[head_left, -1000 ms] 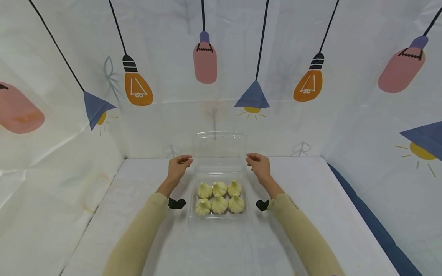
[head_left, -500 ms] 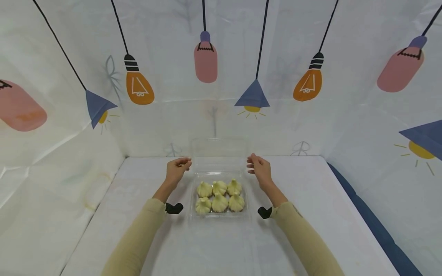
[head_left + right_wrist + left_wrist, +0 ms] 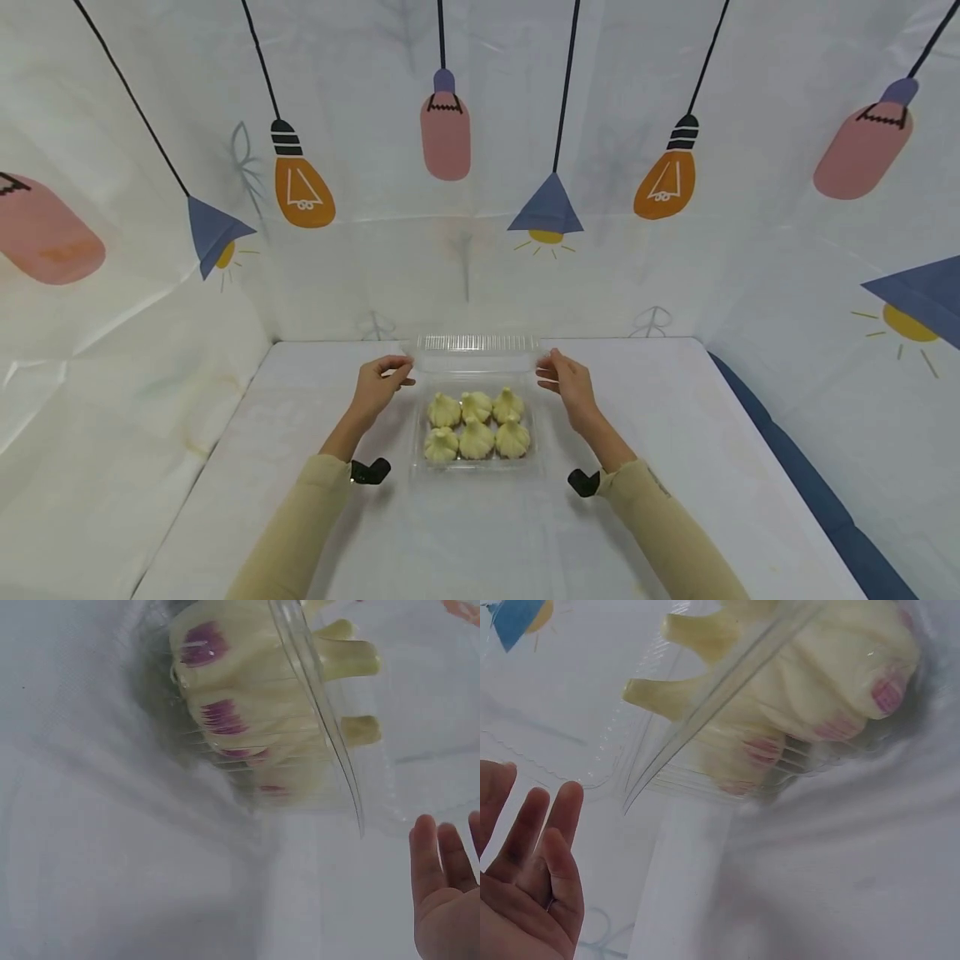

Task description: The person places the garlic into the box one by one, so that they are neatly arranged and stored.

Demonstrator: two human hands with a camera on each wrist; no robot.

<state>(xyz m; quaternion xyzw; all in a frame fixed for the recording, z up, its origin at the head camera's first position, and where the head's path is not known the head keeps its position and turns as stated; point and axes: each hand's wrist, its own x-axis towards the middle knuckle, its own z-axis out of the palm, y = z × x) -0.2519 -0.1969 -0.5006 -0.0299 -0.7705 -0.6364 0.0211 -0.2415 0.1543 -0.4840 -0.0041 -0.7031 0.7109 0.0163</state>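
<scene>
A clear plastic clamshell container point(image 3: 474, 465) stands on the table, holding two rows of garlic bulbs point(image 3: 477, 440). Its hinged lid point(image 3: 476, 354) leans forward over the back of the base, partly raised. My left hand point(image 3: 381, 387) pinches the lid's left edge; in the left wrist view its other fingers point(image 3: 562, 862) are loosely bent. At the opposite edge my right hand point(image 3: 572, 387) holds the lid, the rest of its fingers point(image 3: 427, 859) fairly straight. Thumb contact is out of frame in both wrist views. Purple patches mark the garlic near the base.
A white cloth point(image 3: 480, 542) covers the table. Behind it hangs a white backdrop point(image 3: 480, 275) printed with lamps and bulbs. Black wrist mounts point(image 3: 371, 472) sit at both sleeves. Dark blue fabric point(image 3: 810, 475) runs along the table's right edge.
The lid has swung from nearly upright down toward me, its top edge now lower. Both hands have moved slightly down with it. The container and garlic stay in place.
</scene>
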